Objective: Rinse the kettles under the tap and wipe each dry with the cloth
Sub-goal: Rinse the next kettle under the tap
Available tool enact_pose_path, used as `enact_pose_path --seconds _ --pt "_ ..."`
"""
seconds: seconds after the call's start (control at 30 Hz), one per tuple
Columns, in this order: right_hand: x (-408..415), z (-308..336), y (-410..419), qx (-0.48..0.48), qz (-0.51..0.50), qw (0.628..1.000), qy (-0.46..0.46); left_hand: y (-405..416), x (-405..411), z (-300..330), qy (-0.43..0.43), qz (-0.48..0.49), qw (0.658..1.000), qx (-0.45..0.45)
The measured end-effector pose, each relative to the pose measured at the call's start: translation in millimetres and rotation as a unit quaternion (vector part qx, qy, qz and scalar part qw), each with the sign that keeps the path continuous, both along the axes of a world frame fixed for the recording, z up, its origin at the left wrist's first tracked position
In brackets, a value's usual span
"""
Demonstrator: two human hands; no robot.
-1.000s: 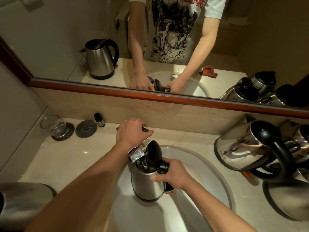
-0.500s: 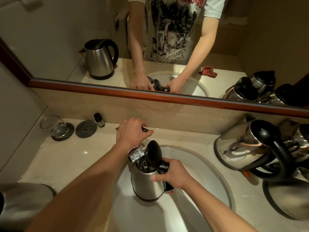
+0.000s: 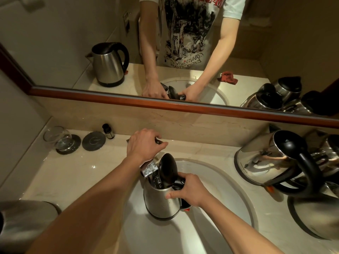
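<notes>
You hold the steel kettle point(image 3: 161, 200) upright inside the sink point(image 3: 229, 182), its black lid point(image 3: 167, 170) flipped up and its mouth right under the tap spout point(image 3: 149, 168). Your right hand point(image 3: 190, 191) has its fingers curled round the black handle, thumb across the steel wall. Just behind the kettle, your left hand point(image 3: 144, 143) lies over the tap lever, fingers bent down over it; whether they pinch it or only rest on it, you cannot tell from here.

Over the last second nothing has shifted: both hands and the kettle sit where they were. Something glints inside the kettle's mouth, so water is probably running in, and this reads as the rinse of the first kettle in mid-fill, with wiping not begun.

Right of the kettle, a lying kettle point(image 3: 271, 158) and others wait on the counter. Far left of it stand a glass point(image 3: 58, 138), a round coaster point(image 3: 94, 143) and a small bottle point(image 3: 108, 131). The red cloth point(image 3: 228, 77) shows only in the mirror, beside the sink's near edge
</notes>
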State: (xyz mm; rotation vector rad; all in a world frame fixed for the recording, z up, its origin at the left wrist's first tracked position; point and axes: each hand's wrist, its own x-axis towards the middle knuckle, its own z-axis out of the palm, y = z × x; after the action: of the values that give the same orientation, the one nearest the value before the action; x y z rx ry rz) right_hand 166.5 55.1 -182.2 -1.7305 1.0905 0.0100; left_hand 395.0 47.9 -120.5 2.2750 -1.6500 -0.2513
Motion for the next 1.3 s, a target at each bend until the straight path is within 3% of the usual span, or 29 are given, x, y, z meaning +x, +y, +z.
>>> enact_pose_path --seconds 1.3 --pt "2 1 -4 -0.004 0.006 1.000 0.012 4 -5 12 -0.003 0.001 1.000 -0.005"
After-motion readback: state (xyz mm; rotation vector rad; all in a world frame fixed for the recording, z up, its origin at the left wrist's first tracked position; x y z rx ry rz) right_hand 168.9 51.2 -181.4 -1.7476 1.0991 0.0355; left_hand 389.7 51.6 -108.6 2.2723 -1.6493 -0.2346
